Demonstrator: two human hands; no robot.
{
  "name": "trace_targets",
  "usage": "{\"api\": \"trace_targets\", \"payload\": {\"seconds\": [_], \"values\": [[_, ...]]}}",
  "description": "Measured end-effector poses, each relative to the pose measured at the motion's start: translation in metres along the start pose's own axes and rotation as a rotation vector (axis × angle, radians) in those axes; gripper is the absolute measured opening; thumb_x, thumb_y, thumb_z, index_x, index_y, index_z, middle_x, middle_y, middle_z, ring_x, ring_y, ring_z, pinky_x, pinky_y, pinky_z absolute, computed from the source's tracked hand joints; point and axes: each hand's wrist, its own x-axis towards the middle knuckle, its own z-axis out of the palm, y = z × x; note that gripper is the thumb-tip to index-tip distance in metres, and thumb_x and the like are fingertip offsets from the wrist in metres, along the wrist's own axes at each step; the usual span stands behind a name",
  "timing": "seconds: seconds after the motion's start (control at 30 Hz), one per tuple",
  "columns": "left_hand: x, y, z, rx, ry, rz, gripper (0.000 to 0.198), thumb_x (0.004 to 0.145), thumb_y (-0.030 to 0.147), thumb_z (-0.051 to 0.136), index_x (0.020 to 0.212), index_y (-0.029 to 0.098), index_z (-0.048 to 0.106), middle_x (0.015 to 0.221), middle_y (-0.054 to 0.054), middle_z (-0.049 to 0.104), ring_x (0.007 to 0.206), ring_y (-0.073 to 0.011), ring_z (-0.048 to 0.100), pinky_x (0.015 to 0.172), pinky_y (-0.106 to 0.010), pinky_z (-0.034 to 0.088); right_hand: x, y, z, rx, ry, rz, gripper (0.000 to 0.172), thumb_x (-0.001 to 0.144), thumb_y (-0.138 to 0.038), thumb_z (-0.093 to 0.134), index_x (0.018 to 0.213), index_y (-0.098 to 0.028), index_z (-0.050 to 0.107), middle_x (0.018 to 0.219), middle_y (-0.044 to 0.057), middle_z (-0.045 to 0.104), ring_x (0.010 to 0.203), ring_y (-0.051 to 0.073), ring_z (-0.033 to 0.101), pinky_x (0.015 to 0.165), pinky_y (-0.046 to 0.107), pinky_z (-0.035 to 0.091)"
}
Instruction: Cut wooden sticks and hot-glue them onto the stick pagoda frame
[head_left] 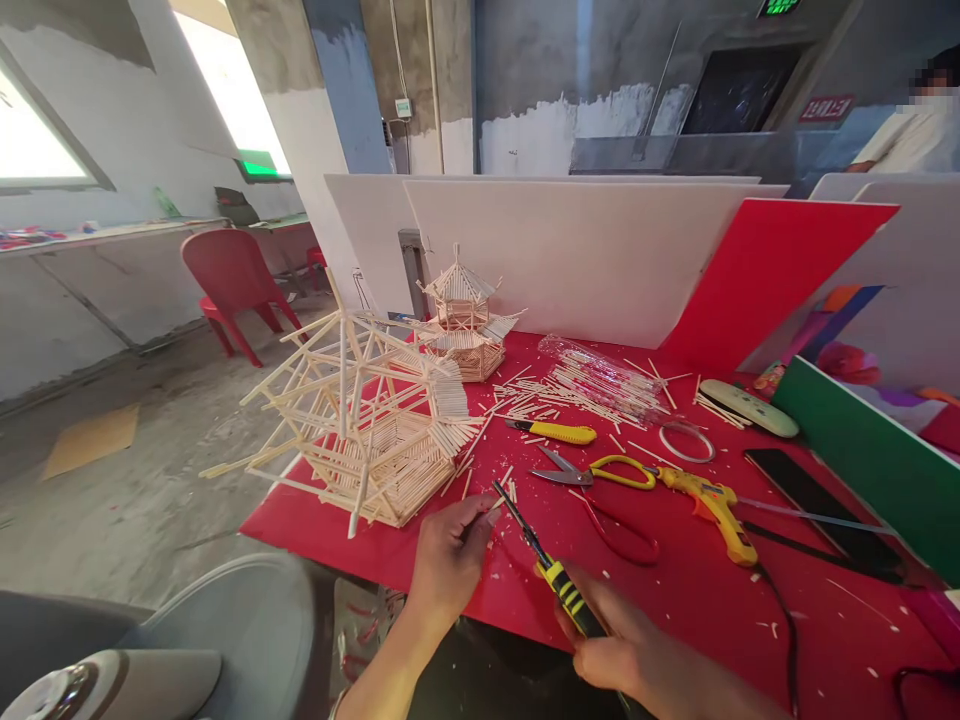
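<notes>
My left hand [454, 555] is closed, thumb and forefinger pinching a short wooden stick [498, 503] over the front edge of the red tabletop. In my right hand [611, 635] is a slim tool with a yellow-and-black handle [571, 598]. Its long dark end points up and left, and its tip is at the stick; whether it touches cannot be made out. Left of my hands stands a partly roofed wooden stick frame [375, 430]. Behind it is a smaller stick pagoda [461, 320] with tiered roofs.
On the red table [675, 620] lie a yellow utility knife [562, 432], scissors [619, 472] with yellow and red handles, a yellow glue gun [712, 505], a phone [814, 500], a clear bag of sticks [600, 380] and a tape ring [686, 443]. White boards [562, 260] stand behind.
</notes>
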Motion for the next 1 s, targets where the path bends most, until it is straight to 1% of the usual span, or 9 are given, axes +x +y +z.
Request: {"api": "trace_targets", "payload": {"seconds": [0.13,0.23,0.3,0.47,0.57,0.7,0.77,0.87,1.0], "values": [[0.001,-0.004,-0.001,-0.129,0.032,-0.048,0.019,0.085,0.030,0.064,0.076,0.017,0.074,0.058,-0.001,0.062,0.054,-0.0132,0.057,0.053,-0.022,0.043,0.013,0.013,0.005,0.144,-0.177,0.042,0.051,0.064,-0.039,0.068,0.113,-0.028,0.063,0.082,0.000,0.059,0.072,0.017,0.056,0.069,0.032,0.046],[-0.002,-0.012,0.006,-0.384,0.032,-0.252,0.027,0.080,0.041,0.068,0.075,0.015,0.072,0.055,0.000,0.062,0.033,-0.0064,0.043,0.035,-0.019,0.031,0.018,0.014,0.011,0.417,-0.405,0.056,0.062,0.053,-0.037,0.075,0.113,-0.028,0.062,0.075,-0.004,0.052,0.057,0.009,0.046,0.059,0.026,0.041],[-0.004,-0.017,0.012,-0.543,0.119,-0.352,0.032,0.074,0.046,0.074,0.077,0.014,0.070,0.058,0.000,0.065,0.028,-0.0040,0.039,0.031,-0.018,0.026,0.015,0.006,0.013,0.516,-0.450,0.038,0.064,0.048,-0.033,0.076,0.110,-0.027,0.062,0.077,-0.005,0.051,0.056,0.007,0.043,0.060,0.025,0.041],[-0.005,-0.019,0.017,-0.627,0.193,-0.364,0.035,0.074,0.046,0.076,0.085,0.013,0.069,0.067,-0.003,0.072,0.030,-0.0036,0.044,0.032,-0.016,0.032,0.004,-0.030,0.005,0.050,-0.047,-0.046,0.031,0.066,-0.023,0.060,0.097,-0.020,0.064,0.087,0.000,0.061,0.077,0.015,0.057,0.076,0.030,0.046],[-0.005,-0.017,0.014,-0.619,0.159,-0.349,0.035,0.076,0.046,0.074,0.087,0.013,0.068,0.068,-0.004,0.073,0.031,-0.0040,0.045,0.033,-0.017,0.035,0.008,-0.036,0.000,-0.387,0.129,-0.161,0.056,0.069,-0.018,0.054,0.124,-0.022,0.057,0.112,0.004,0.065,0.106,0.022,0.058,0.096,0.035,0.043],[-0.008,-0.015,0.013,-0.631,0.139,-0.373,0.036,0.076,0.047,0.074,0.090,0.014,0.065,0.068,-0.004,0.074,0.031,-0.0051,0.046,0.033,-0.017,0.035,0.025,-0.015,0.003,-0.845,0.385,-0.105,0.082,0.069,-0.025,0.059,0.148,-0.015,0.037,0.147,0.017,0.045,0.137,0.034,0.039,0.108,0.048,0.035],[-0.009,-0.015,0.014,-0.644,0.133,-0.389,0.037,0.075,0.047,0.074,0.090,0.015,0.064,0.067,-0.004,0.074,0.032,-0.0057,0.046,0.033,-0.017,0.034,0.032,-0.004,0.008,-1.016,0.498,-0.077,0.084,0.072,-0.032,0.062,0.149,-0.012,0.036,0.146,0.022,0.044,0.136,0.039,0.039,0.106,0.052,0.037],[-0.009,-0.014,0.016,-0.640,0.130,-0.383,0.035,0.073,0.046,0.077,0.087,0.016,0.066,0.069,-0.003,0.073,0.034,-0.0058,0.047,0.036,-0.018,0.036,0.041,-0.002,0.003,-1.189,0.592,-0.218,0.070,0.080,-0.047,0.060,0.140,-0.011,0.049,0.135,0.022,0.054,0.127,0.038,0.049,0.101,0.050,0.043],[-0.007,-0.014,0.017,-0.567,0.167,-0.312,0.027,0.072,0.041,0.079,0.079,0.016,0.074,0.078,-0.002,0.070,0.043,-0.0037,0.047,0.043,-0.018,0.039,0.050,-0.014,-0.037,-1.330,0.684,-0.309,0.048,0.091,-0.038,0.046,0.131,-0.015,0.058,0.131,0.018,0.057,0.124,0.033,0.049,0.104,0.047,0.039]]}}
